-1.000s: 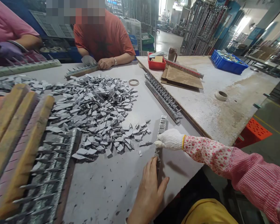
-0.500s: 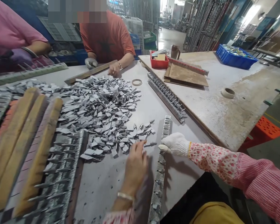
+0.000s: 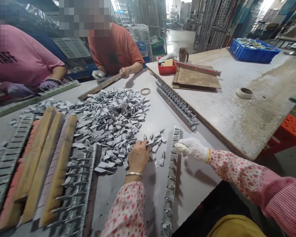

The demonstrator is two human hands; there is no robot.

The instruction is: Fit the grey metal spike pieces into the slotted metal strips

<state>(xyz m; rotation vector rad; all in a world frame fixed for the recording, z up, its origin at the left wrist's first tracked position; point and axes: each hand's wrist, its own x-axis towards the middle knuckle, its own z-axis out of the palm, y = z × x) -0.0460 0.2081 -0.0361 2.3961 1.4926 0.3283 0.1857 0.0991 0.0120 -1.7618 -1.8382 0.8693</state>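
My bare left hand (image 3: 138, 155), with a bangle at the wrist, is at the near right edge of a pile of small metal pieces with flat grey tabs (image 3: 113, 115). Its fingers are bent together among the pieces; what lies between them is hidden. My right hand (image 3: 191, 148), in a white knit glove, has thumb and fingers pressed together at the right edge of a long slotted strip (image 3: 172, 171). Several small pieces sit in the strip's nearer slots, while its far slots look bare. Loose pieces (image 3: 162, 159) lie between the left hand and the strip.
Wooden bars (image 3: 60, 171) and a rack filled with pieces (image 3: 76, 184) lie at left. Another filled strip (image 3: 176, 103) rests along the raised board (image 3: 236, 125). Beyond are a tape ring (image 3: 145, 91), a red box (image 3: 166, 69) and two co-workers, one holding a bar (image 3: 101, 86).
My left hand has moved forward and left to the pile, its fingers drawing in. My gloved hand has shifted to the strip's right edge. A co-worker's bare hand moved from the pile to the bar.
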